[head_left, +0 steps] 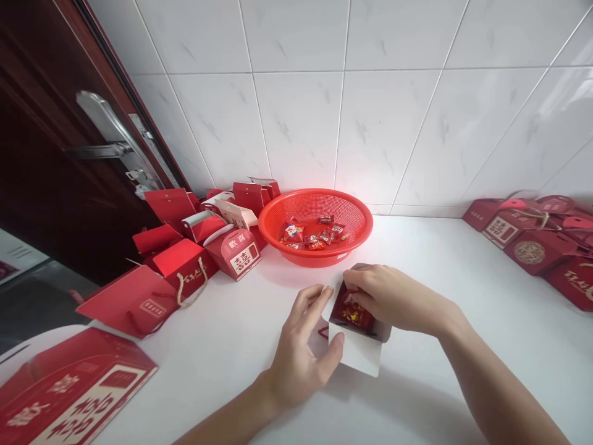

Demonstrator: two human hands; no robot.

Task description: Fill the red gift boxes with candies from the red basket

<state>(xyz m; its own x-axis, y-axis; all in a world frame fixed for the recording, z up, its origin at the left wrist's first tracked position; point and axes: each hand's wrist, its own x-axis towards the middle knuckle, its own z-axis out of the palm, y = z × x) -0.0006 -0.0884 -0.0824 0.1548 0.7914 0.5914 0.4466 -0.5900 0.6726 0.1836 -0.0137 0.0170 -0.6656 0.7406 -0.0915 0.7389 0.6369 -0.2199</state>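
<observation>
An opened gift box [356, 358] stands on the white table, its pale inner flaps spread and red and gold wrapped candies [356, 314] lying inside. My left hand [306, 340] steadies it from the left, fingers on the side flap and thumb at the front flap. From the right, my right hand [380, 293] reaches into the box with its fingers closed at a red wrapped candy [348, 301]; the fingertips are partly hidden. Just behind the box is a red plastic basket [315, 258] with several wrapped candies [319, 238] at its bottom.
Red gift boxes, several with raised lids [160, 290], crowd the left side; one large box [88, 389] is at the near left corner. More red boxes [523, 247] stand at the right edge. A tiled wall [301, 123] rises behind; a dark door [46, 123] is at left.
</observation>
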